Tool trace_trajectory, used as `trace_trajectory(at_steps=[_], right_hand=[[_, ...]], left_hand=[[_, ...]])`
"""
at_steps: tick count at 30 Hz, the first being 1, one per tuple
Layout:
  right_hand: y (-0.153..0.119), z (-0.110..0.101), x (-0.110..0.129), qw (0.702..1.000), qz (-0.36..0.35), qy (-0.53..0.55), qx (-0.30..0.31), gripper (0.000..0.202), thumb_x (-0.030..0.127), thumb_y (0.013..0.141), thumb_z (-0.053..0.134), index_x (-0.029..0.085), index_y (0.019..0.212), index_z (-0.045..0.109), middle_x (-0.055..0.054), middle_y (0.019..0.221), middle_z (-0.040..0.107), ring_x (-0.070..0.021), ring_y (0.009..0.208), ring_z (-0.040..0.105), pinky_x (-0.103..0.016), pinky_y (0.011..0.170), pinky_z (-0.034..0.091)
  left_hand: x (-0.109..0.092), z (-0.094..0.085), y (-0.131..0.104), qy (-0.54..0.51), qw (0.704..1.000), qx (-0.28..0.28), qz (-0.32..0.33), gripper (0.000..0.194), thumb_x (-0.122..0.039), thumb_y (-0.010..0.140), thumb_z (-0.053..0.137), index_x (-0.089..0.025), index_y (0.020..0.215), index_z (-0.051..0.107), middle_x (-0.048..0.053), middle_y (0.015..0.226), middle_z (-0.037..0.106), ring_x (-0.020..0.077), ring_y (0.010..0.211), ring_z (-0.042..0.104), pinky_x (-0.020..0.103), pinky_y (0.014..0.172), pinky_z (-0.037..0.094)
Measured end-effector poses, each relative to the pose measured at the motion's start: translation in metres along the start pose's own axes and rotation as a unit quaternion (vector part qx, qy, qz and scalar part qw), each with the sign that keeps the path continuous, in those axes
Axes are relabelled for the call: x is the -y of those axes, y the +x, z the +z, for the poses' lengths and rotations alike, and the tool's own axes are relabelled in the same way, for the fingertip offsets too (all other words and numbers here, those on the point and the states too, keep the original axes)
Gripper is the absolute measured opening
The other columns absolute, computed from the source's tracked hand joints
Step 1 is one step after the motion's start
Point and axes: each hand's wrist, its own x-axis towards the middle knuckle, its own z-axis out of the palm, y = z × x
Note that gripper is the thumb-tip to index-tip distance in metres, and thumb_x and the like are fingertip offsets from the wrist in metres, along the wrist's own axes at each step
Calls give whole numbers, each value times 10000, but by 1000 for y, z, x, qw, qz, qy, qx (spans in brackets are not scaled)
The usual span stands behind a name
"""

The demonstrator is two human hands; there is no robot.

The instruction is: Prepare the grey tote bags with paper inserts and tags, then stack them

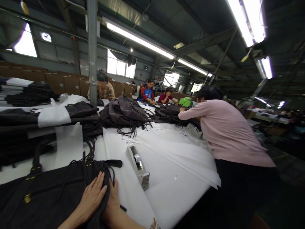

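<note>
A dark grey fabric handbag (54,190) lies in the lower left, with handles, thin cords and a brass-coloured zip pull. Flat on its right part rests my left hand (92,194), fingers stretched out and close together. My right hand (113,200) presses against the bag's right side, its visible fingers extended; part of it is hidden by the bag's edge. To the right of both hands, a grey tape dispenser (138,167) stands on the white-covered table (176,197).
Stacked dark bags (81,117) with white wrapping sheets fill the left side. A heap of bags (124,111) lies farther back beside a metal post (92,51). A person in a pink top (228,130) leans over the right side; several others work behind.
</note>
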Motion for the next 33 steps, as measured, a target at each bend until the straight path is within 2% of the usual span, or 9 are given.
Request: trace_trajectory(at_steps=[8,12,15,19,22,24,26,28,33], right_hand=[[5,-13,6,999,-7,7,44,526,234,940,378,301,1450,267,-55,1499,311,-287,1372,268,-599,1098,207],[8,-23,7,1000,-8,15,21,513,205,921,400,276,1425,335,-74,1495,323,-277,1349,298,-546,1083,236],[17,-36,2,998,6,57,20,502,180,908,391,230,1407,366,-97,1437,415,-241,1260,425,-417,1008,361],[39,-49,-9,996,22,85,17,470,107,904,301,191,1345,440,-82,1365,499,-177,1184,487,-308,952,398],[46,-42,-11,998,32,55,28,438,127,873,390,197,1292,495,-100,1424,430,-230,1153,496,-380,923,413],[42,-31,-10,999,43,15,24,447,187,875,441,207,1321,465,-125,1471,353,-268,1131,497,-437,886,423],[35,-19,-9,998,55,-17,-1,475,270,894,455,207,1363,410,-154,1481,320,-287,1128,491,-466,880,422],[31,-8,-12,997,62,-25,-25,483,344,911,438,216,1374,393,-155,1451,367,-296,1139,482,-476,888,422],[33,-6,-13,998,50,-23,-15,494,387,938,357,188,1390,378,-134,1346,500,-298,1084,506,-489,881,433]], left_hand=[[-26,-43,-10,-124,992,-20,-33,585,-434,920,302,-168,1441,294,97,1505,304,231,1377,289,442,1119,272],[-21,-64,1,-297,938,-69,-163,598,-454,948,240,-142,1458,215,119,1500,310,199,1351,346,385,1120,301],[-15,-73,14,-324,919,-69,-214,585,-460,955,209,-129,1432,281,133,1467,368,204,1324,393,370,1106,329],[-16,-75,25,-291,929,-81,-213,553,-440,950,232,-120,1373,389,132,1421,438,202,1326,390,385,1132,280],[-20,-78,27,-242,950,-110,-163,543,-423,928,279,-109,1342,436,118,1473,361,199,1382,284,383,1164,196],[-21,-87,33,-187,970,-109,-113,547,-440,911,296,-103,1292,497,123,1443,409,215,1362,322,379,1152,219],[-18,-100,48,-145,982,-66,-100,545,-489,894,305,-132,1203,576,116,1273,585,234,1220,504,369,1070,351],[-15,-115,72,-107,984,2,-143,531,-563,858,342,-177,1054,650,87,1031,700,249,991,636,354,899,471],[-21,-135,125,37,972,187,-140,371,-511,660,602,-147,610,647,130,680,688,271,675,650,309,596,466]])
